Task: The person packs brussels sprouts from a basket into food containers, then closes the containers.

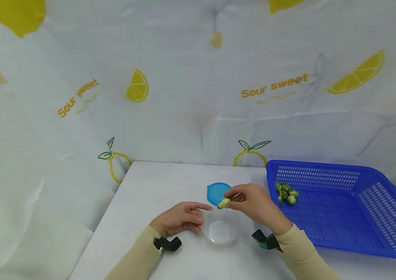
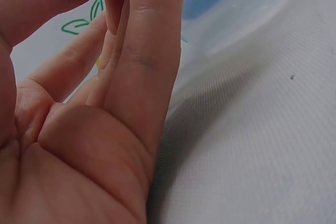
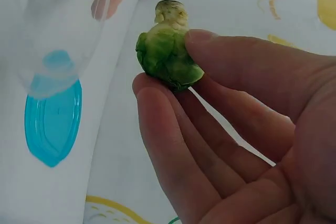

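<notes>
My right hand (image 1: pixel 255 204) pinches a Brussels sprout (image 3: pixel 168 51) between thumb and fingertips, its pale stem end pointing away from the palm. In the head view the sprout is close over the far side of a clear plastic bowl (image 1: pixel 221 232). At the bowl's left side, my left hand (image 1: pixel 182 217) grips the wall, thumb and bent fingers on it and the index finger stretched along the far rim. The left wrist view shows mostly the palm and fingers, with the bowl partly hidden. Behind the bowl a blue lid (image 1: pixel 217 193) lies flat on the table.
A large blue plastic basket (image 1: pixel 338 233) stands on the right of the white table (image 1: pixel 138 186), close to my right forearm. Several Brussels sprouts (image 1: pixel 285 193) lie in its left corner. A lemon-printed sheet (image 1: pixel 183 132) hangs behind the table.
</notes>
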`<action>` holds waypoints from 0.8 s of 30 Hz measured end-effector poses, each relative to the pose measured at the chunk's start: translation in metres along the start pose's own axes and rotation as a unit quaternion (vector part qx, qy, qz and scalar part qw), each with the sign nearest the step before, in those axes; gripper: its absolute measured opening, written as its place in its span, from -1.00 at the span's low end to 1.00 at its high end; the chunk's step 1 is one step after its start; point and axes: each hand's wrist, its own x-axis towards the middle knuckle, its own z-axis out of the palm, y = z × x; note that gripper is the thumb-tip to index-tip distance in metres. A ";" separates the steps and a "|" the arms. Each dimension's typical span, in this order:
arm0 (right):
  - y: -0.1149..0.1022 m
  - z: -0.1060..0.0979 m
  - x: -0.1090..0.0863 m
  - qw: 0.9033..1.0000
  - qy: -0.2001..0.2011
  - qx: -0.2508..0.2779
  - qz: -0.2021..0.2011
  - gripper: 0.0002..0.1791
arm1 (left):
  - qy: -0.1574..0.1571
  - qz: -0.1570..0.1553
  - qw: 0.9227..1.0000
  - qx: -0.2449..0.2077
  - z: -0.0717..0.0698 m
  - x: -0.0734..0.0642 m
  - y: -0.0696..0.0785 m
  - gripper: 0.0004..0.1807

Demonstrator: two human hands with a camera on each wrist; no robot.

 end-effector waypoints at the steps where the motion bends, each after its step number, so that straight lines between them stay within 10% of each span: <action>1: 0.001 0.004 -0.001 1.000 0.000 -0.003 -0.009 -0.78 | -0.003 -0.001 1.000 0.000 0.000 0.001 -0.001 -0.37; 11: -0.008 0.034 0.002 0.996 -0.016 -0.044 -0.080 -0.84 | -0.010 0.000 1.000 -0.009 -0.004 -0.002 0.002 -0.36; 24: -0.008 0.046 -0.003 0.991 -0.053 -0.097 -0.072 -0.80 | -0.015 0.003 1.000 -0.014 -0.001 0.003 -0.001 -0.39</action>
